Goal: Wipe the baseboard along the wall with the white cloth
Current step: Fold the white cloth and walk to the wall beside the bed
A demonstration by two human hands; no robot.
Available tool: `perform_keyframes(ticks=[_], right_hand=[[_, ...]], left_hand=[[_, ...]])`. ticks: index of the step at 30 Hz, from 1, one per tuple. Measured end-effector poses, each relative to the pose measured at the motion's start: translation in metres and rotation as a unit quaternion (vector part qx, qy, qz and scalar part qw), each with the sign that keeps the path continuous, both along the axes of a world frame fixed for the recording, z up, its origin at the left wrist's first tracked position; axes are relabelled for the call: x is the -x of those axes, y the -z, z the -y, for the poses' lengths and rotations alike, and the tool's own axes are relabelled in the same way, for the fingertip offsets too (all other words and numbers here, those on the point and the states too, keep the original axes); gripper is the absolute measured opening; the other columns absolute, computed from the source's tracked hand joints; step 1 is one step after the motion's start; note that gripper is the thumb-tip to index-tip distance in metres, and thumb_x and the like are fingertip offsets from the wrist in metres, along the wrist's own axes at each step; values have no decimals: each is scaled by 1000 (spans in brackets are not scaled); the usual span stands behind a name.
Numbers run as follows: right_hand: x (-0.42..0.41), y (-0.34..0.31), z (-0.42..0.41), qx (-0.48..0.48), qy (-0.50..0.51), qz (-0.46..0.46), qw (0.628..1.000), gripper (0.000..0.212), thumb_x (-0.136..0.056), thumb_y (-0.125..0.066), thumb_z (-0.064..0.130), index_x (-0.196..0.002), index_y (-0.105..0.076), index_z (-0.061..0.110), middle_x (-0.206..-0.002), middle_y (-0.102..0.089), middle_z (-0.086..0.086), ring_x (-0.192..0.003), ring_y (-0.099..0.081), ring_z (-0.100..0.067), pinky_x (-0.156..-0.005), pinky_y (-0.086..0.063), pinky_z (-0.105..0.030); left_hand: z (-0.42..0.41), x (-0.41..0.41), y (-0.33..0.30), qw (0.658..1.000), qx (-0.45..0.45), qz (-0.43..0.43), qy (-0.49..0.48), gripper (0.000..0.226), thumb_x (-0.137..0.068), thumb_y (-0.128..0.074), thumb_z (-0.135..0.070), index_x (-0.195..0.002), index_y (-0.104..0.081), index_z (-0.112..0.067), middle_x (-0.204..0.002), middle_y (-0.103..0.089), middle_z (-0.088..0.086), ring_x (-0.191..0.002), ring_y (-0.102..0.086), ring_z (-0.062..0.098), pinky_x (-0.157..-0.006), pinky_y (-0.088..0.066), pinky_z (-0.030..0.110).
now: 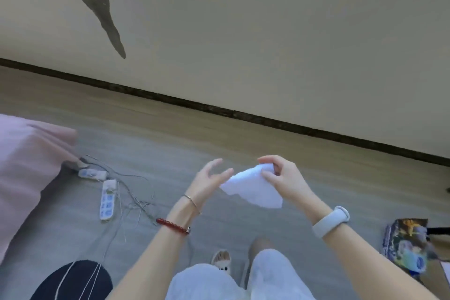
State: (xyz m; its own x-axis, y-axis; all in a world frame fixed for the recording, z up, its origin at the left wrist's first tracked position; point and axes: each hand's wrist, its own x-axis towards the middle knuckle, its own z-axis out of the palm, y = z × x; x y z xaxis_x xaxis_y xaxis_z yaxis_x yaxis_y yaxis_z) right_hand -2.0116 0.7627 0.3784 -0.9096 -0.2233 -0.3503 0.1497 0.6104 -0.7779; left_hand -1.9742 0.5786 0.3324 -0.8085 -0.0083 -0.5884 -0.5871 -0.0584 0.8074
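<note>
While right hand [282, 178] pinches white cloth [253, 189], left hand [209, 182] spreads fingers above grey floor [170, 153] near dark baseboard [219, 108]

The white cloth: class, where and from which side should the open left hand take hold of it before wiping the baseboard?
Probably the loose edge nearest the left hand, coming in from the left. The right hand pinches the white cloth at its upper right, so it hangs slack down and leftward. The left fingers are spread beside that free edge. The baseboard lies beyond, untouched.

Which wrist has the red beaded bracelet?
The left wrist: the red beaded bracelet sits there, below a thin metal bangle. The right wrist wears a pale smooth band.
</note>
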Motion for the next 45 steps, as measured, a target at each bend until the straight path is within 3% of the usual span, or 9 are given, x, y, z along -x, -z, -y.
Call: perform_keyframes(ticks=[5, 9, 13, 18, 27, 31, 35, 39, 45], right_hand=[[126, 1, 44, -57, -104, -44, 992, 42, -88, -49, 12, -130, -46, 18, -77, -49, 13, -87, -52, -15, -74, -42, -22], [232, -1, 87, -114, -174, -141, 968, 26, -92, -50, 16, -114, -62, 15, -85, -64, -1, -92, -57, -22, -74, -41, -27], [322, -7, 138, -67, -252, -167, 951, 21, -91, -54, 23, -80, -61, 7, -88, -47, 5, -97, -46, -18, -77, -33, -23], [380, -9, 241, 20, -332, -49, 942, 38, -98, -35, 30, -89, -50, -4, -80, -49, -7, -72, -45, -19, -62, -34, -28], [414, 18, 476, 25, -436, 189, 880, 29, -76, -63, 32, -81, -55, 5, -81, -56, -3, -73, -53, -17, -70, -37, -31], [424, 14, 597, 43, -410, 173, 894, 40, -73, -58, 32, -89, -50, -4, -83, -56, -7, -75, -53, -19, -69, -37, -33], [436, 16, 705, 33, -398, 120, 909, 29, -82, -61, 23, -85, -51, -4, -80, -53, -9, -73, -51, -21, -67, -39, -33], [452, 19, 802, 57, -384, 152, 909, 18, -80, -65, 21, -81, -54, 6, -79, -54, -11, -74, -53, -23, -66, -43, -35], [500, 28, 957, 83, -411, 244, 874, 22, -86, -58, 7, -97, -63, -10, -92, -66, -26, -82, -62, -29, -78, -47, -43]], left_hand=[[37, 101, -12, 983, 146, -106, -36, 43, -75, -73, -3, -116, -63, -14, -92, -60, -7, -90, -55, 11, -74, -43, 4], [68, 187, -17, 936, 299, -154, -102, 14, -78, -71, -11, -92, -73, -11, -78, -49, -13, -94, -52, 16, -73, -33, 0], [114, 248, -29, 935, 248, -138, -212, 12, -85, -64, -15, -73, -63, -14, -93, -50, -10, -90, -50, 5, -67, -34, -3], [185, 279, -38, 920, 200, -121, -314, 20, -91, -57, -23, -72, -52, -21, -62, -40, -2, -47, -35, 0, -45, -29, 7], [390, 293, -10, 822, 225, -47, -521, 24, -94, -50, -22, -71, -47, -21, -66, -37, -4, -58, -36, 8, -50, -33, 7], [501, 293, -2, 844, 154, -34, -513, 10, -92, -53, -26, -98, -52, -18, -89, -50, -3, -83, -49, 15, -71, -39, 20], [583, 306, -6, 865, 188, -54, -462, 47, -87, -64, -23, -127, -40, -29, -126, -37, -13, -109, -48, 9, -91, -41, 22], [643, 340, -5, 894, 158, -81, -412, 37, -78, -73, -17, -104, -54, -34, -111, -60, -8, -103, -59, 8, -86, -46, 15], [795, 394, 5, 841, 192, -37, -504, 18, -81, -67, -10, -88, -59, -24, -76, -64, -13, -66, -58, -7, -62, -44, 6]])
